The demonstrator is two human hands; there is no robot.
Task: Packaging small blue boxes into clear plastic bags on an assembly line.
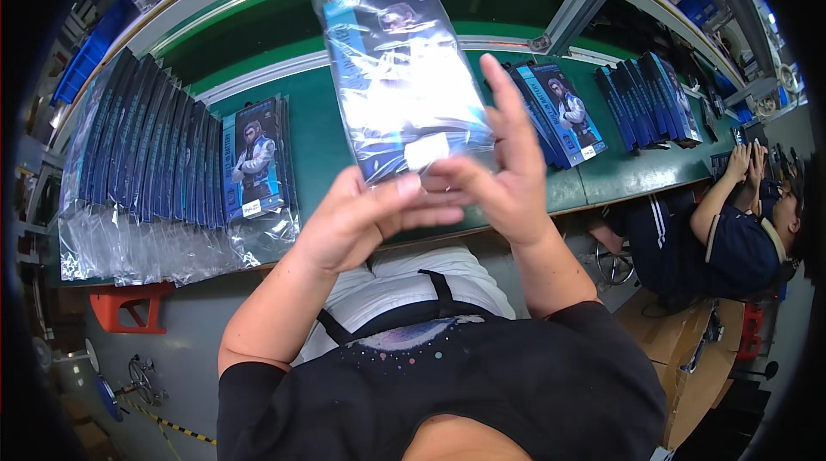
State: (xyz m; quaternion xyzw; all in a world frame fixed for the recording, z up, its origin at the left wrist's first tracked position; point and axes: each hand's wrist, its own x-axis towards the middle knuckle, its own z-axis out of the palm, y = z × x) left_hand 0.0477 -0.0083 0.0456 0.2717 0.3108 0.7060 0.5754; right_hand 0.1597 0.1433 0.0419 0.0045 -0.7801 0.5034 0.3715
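Observation:
A flat blue-and-black printed box in a clear plastic bag (387, 74) is held up over the green table, its front bright with glare and a white label near its lower end. My left hand (366, 216) grips the bag's lower edge, thumb on top and fingers beneath. My right hand (516, 173) is at the lower right corner, index finger stretched up along the side and thumb reaching toward the label. Whether its thumb touches the plastic is hard to tell. To the left stands a row of similar bagged boxes (129, 147), with one facing up (254, 155) at its right end.
Unbagged-looking boxes (568, 112) lean together right of my hands, with another group (667, 104) farther right. A metal post (594, 0) rises behind them. Another person (731, 220) works at the table's right end. A red stool (129, 308) and an open carton (688, 336) are on the floor.

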